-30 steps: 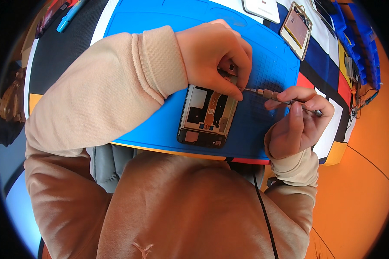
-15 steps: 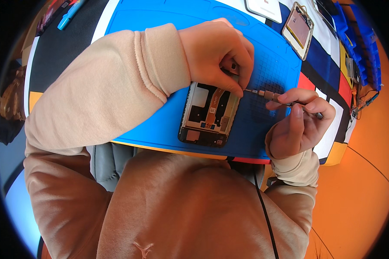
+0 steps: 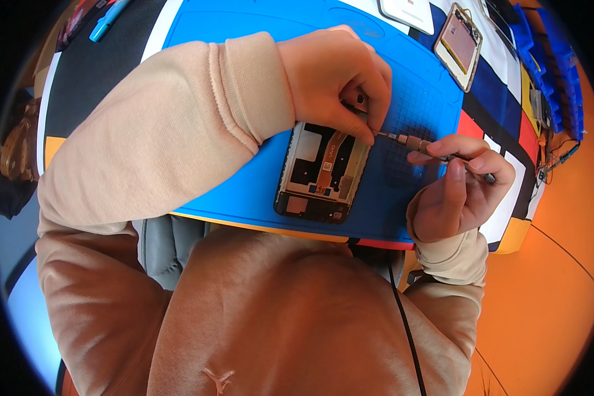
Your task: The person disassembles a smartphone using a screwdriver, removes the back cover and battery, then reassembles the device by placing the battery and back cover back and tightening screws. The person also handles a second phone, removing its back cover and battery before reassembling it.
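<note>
An opened phone (image 3: pixel 307 175) lies on a blue work mat (image 3: pixel 237 191), its inner frame and an orange-brown ribbon cable (image 3: pixel 325 173) facing up. My left hand (image 3: pixel 336 82) reaches over the phone's far end and covers it. Its thumb and forefinger are pinched together at the tip of a small screwdriver (image 3: pixel 412 143); whatever sits between them is too small to tell. Beyond the mat's right edge, my right hand (image 3: pixel 459 188) closes its fingers around the screwdriver's handle. The tool lies nearly level, its tip pointing left, just right of the phone.
A second opened phone shell (image 3: pixel 459 47) and a white phone back (image 3: pixel 408 13) lie at the far right. Blue parts bins (image 3: pixel 551 66) stand along the right edge. A light-blue pen-like tool (image 3: pixel 109 21) rests at the far left. A black cable (image 3: pixel 402 323) hangs in front of me.
The whole picture has shifted very slightly. Both hands keep their hold, with the screwdriver tip still at my left fingertips.
</note>
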Tool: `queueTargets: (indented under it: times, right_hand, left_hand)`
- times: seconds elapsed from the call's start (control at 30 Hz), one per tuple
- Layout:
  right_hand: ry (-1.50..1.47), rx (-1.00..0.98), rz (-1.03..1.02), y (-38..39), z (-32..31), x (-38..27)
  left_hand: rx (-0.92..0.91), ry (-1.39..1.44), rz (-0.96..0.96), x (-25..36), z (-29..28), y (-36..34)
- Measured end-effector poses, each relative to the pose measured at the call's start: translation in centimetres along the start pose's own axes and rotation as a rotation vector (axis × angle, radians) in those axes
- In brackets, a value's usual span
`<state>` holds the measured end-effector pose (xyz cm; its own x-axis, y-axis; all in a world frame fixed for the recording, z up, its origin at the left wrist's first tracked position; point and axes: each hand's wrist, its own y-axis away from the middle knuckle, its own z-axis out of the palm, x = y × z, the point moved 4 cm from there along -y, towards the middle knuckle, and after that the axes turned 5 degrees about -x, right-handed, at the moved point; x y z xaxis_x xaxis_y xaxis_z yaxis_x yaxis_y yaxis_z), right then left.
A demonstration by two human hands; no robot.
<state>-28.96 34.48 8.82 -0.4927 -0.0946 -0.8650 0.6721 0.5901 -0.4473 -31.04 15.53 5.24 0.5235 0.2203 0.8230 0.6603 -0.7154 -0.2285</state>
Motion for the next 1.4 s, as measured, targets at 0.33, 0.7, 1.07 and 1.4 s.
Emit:
queueTargets:
  times: [0.33, 0.7, 1.07, 1.4]
  right_hand:
    - [0.087, -0.103, -0.039, -0.1, 0.0, -0.5]
    - [-0.157, 0.096, -0.236, 1.6, -0.3, -1.5]
    - [-0.022, -0.426, -0.188, 2.2, 2.4, -1.8]
    - [-0.018, -0.424, -0.204, 2.4, 2.6, -1.6]
  left_hand:
    - [0.011, 0.015, 0.005, 0.0, 0.0, 0.0]
    - [0.165, 0.283, -0.165, 0.2, 0.2, 0.0]
    - [0.158, 0.361, 0.027, 0.7, -0.9, 0.3]
    - [0.054, 0.432, -0.144, 0.2, -0.5, 0.0]
